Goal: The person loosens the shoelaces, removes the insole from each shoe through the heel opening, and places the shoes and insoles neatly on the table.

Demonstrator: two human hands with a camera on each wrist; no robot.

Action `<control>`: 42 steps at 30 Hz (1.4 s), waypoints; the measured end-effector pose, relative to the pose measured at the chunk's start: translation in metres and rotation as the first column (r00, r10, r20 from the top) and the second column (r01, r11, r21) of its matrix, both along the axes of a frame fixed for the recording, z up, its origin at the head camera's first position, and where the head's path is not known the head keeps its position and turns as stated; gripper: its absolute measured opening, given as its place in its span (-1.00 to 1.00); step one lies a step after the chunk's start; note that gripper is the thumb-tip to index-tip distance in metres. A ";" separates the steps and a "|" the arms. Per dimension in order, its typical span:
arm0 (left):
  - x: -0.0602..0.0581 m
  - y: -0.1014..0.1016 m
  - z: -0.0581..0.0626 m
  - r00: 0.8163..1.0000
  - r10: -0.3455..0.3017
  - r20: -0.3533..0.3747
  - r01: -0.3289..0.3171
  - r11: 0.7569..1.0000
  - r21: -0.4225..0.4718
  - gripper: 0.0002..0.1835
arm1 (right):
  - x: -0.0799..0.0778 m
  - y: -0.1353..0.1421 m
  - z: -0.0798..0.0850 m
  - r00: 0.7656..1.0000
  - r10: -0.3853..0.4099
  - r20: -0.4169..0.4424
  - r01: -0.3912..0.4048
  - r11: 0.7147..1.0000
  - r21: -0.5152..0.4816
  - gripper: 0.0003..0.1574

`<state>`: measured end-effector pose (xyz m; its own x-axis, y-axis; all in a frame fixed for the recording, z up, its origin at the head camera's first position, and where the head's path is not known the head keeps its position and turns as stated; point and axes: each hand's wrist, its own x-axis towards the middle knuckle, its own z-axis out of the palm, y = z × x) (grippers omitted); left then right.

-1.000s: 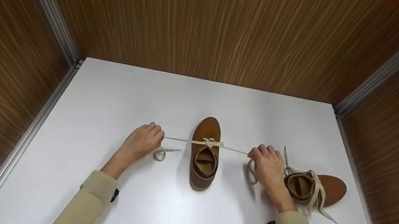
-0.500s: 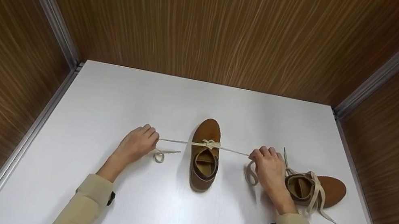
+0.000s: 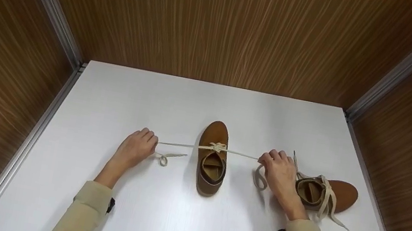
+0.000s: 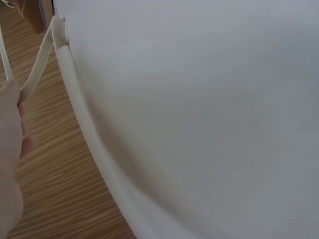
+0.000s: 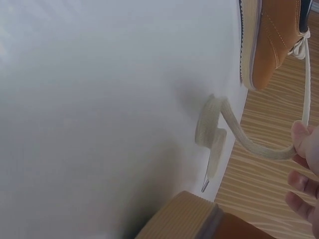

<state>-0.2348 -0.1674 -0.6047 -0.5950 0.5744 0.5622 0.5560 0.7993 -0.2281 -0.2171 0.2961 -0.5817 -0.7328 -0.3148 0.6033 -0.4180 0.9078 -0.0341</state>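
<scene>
A brown shoe (image 3: 211, 163) stands at the middle of the white bench (image 3: 179, 221), toe toward the far edge. Its cream lace (image 3: 188, 145) is knotted over the tongue and stretched taut to both sides. The left hand (image 3: 136, 149) pinches the left end, the slack tail curling on the bench beside it. The right hand (image 3: 279, 173) pinches the right end, a loop hanging below its fingers. A second brown shoe (image 3: 328, 193), laces loose, lies on its side just beyond the right hand, nearer the right edge.

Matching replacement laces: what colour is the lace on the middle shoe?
Cream, off-white lace on the tan-brown shoe; clearest in the head view.
</scene>
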 end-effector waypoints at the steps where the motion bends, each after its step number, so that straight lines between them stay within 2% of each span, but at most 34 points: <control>1: 0.000 -0.001 0.000 1.000 0.008 0.007 -0.008 1.000 0.004 -0.79 | 0.000 0.000 0.001 1.000 -0.001 0.002 0.001 1.000 -0.004 -0.93; 8: 0.000 -0.007 -0.001 0.998 0.045 0.034 -0.047 0.997 0.061 -0.81 | -0.001 0.000 0.003 1.000 -0.002 0.025 0.003 1.000 -0.015 -0.94; 15: 0.001 -0.009 -0.002 0.998 0.042 0.051 -0.045 0.997 0.063 -0.81 | -0.002 0.001 0.003 1.000 -0.005 0.012 0.005 1.000 -0.016 -0.91; 31: 0.001 -0.015 -0.002 0.996 0.062 0.065 -0.067 0.995 0.077 -0.84 | 0.001 0.002 0.004 0.999 -0.024 0.046 0.025 1.000 -0.016 -0.94; 42: 0.004 -0.025 -0.003 0.996 0.057 0.076 -0.066 0.990 0.125 -0.84 | 0.002 0.003 0.003 0.997 -0.031 0.072 0.032 0.999 -0.010 -0.96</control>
